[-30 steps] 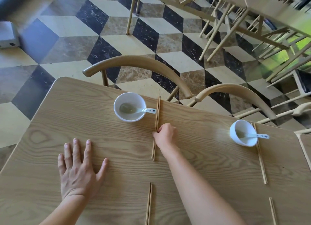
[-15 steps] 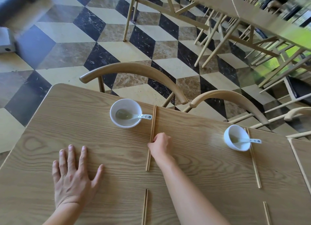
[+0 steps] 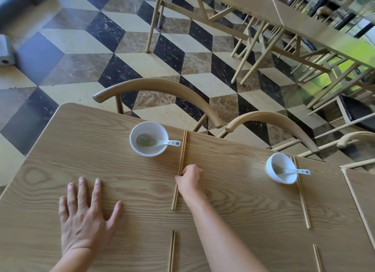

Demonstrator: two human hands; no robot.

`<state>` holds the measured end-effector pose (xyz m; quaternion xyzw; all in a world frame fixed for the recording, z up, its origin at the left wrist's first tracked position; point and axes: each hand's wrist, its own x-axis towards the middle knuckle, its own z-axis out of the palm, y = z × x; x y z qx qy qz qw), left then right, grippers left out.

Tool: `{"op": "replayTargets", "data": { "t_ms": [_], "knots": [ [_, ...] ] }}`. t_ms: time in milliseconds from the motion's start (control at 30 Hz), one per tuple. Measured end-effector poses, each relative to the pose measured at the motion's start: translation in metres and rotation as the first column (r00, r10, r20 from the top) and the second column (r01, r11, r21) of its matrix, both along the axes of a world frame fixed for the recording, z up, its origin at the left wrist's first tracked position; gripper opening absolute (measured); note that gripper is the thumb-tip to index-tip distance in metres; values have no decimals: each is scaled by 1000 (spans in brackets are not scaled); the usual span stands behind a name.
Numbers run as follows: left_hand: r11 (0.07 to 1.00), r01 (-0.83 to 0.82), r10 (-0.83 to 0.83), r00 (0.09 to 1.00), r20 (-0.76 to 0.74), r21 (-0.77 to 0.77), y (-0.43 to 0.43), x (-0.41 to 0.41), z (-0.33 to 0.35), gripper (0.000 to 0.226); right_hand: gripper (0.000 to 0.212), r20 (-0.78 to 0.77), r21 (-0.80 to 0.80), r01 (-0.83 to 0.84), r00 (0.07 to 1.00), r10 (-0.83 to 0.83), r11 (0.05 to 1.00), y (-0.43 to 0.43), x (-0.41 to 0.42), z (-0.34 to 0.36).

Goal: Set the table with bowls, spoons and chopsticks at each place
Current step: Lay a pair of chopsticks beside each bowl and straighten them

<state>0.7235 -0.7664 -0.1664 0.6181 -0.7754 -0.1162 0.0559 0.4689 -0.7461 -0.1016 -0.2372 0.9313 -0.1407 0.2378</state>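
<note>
My right hand [image 3: 190, 179] pinches the chopstick pair [image 3: 182, 149] lying just right of the white bowl [image 3: 149, 127]. My left hand [image 3: 85, 217] rests flat and spread, nearer me than the bowl. A skewed nudge could split the pair or knock the bowl's spoon [image 3: 160, 142].

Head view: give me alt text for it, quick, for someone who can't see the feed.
The right hand pinches a pair of chopsticks lying just right of a white bowl with a spoon in it, on a wooden table. The left hand rests flat on the table, and a second bowl stands farther right.
</note>
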Motion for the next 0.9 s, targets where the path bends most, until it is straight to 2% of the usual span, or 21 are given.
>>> {"op": "replayTargets", "data": {
  "t_ms": [267, 400, 533, 667, 900],
  "knots": [
    [1000, -8, 8, 1000, 0, -4, 0, -1, 1, 92, 19, 26, -7, 5, 1000, -5, 1000, 1, -2, 2],
    [1000, -2, 2, 1000, -10, -3, 0, 0, 2, 92, 21, 66, -6, 88, 994, -87, 996, 15, -2, 11],
    [1000, -6, 6, 1000, 2, 9, 0, -1, 2, 92, 16, 98, -35, 160, 983, -156, 986, 57, 8, 8],
    [999, -1, 1, 1000, 16, 43, -1, -2, 5, 92, 28, 176, -23, 228, 959, -221, 973, 121, 45, 1],
    [998, 1, -2, 1000, 18, 59, 1, -3, 9, 92, 25, 130, 41, 41, 990, -46, 998, 169, 104, 2]
  ]
}}
